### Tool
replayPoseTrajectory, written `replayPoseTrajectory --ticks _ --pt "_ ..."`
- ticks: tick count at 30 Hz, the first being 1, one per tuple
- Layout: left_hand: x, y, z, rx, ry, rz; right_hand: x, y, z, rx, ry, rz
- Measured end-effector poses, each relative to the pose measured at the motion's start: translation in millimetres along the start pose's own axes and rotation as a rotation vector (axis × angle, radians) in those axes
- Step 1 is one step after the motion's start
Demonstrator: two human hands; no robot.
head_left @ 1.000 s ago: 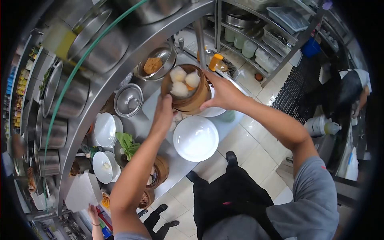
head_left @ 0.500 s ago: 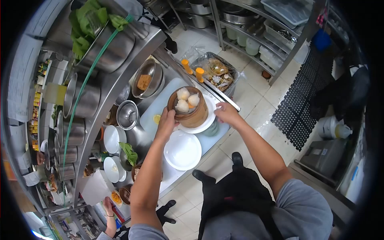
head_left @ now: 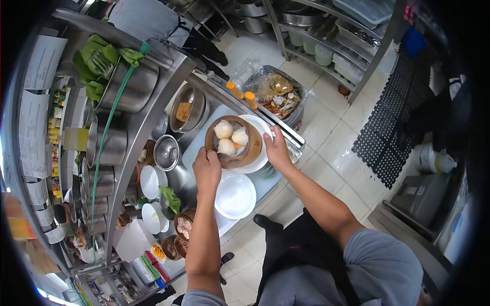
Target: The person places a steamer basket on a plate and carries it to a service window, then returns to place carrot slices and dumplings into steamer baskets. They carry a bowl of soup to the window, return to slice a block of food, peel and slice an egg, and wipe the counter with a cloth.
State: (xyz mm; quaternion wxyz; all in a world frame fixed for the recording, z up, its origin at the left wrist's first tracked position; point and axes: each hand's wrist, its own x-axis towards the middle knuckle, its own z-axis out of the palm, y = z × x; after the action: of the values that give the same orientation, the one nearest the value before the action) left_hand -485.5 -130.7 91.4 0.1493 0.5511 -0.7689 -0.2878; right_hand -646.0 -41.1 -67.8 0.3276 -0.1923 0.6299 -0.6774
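Note:
My left hand (head_left: 207, 172) is closed on the near left side of a round bamboo steamer (head_left: 253, 151), its thumb up at the rim. Inside the steamer sit several pale, translucent dumplings (head_left: 239, 136), with a bit of orange beneath them. A white plate (head_left: 264, 137) shows under and to the right of the steamer. At its right edge my right hand (head_left: 277, 149) grips the rim, thumb on top and the other fingers mostly hidden. Closer to me, a white bowl (head_left: 235, 196) rests on the pale board.
Metal bowls (head_left: 167, 152), white bowls (head_left: 152, 182) and small steamers (head_left: 182, 225) line the counter's left side. Two orange-capped bottles (head_left: 250, 99) stand at the far edge, beside a lined bin (head_left: 284, 97). A shelf with pots (head_left: 107, 145) runs along the left. Another person (head_left: 145, 24) stands beyond it.
The steamer has shifted slightly left and down in view, in my left hand. My right hand has moved up along the plate's rim. Another person's hand at lower left has left view.

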Motion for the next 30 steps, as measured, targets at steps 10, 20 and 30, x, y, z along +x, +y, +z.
replayPoseTrajectory --ticks 10,20,30 --pt "-12 19 -79 0.028 0.183 0.079 -32 -53 17 0.09 0.161 -0.078" --pt "-51 19 -64 0.139 0.207 0.039 -52 -75 14 0.03 0.124 -0.091" --pt "-148 -15 -86 -0.146 0.33 -0.077 -116 -102 29 -0.046 -0.135 -0.059"
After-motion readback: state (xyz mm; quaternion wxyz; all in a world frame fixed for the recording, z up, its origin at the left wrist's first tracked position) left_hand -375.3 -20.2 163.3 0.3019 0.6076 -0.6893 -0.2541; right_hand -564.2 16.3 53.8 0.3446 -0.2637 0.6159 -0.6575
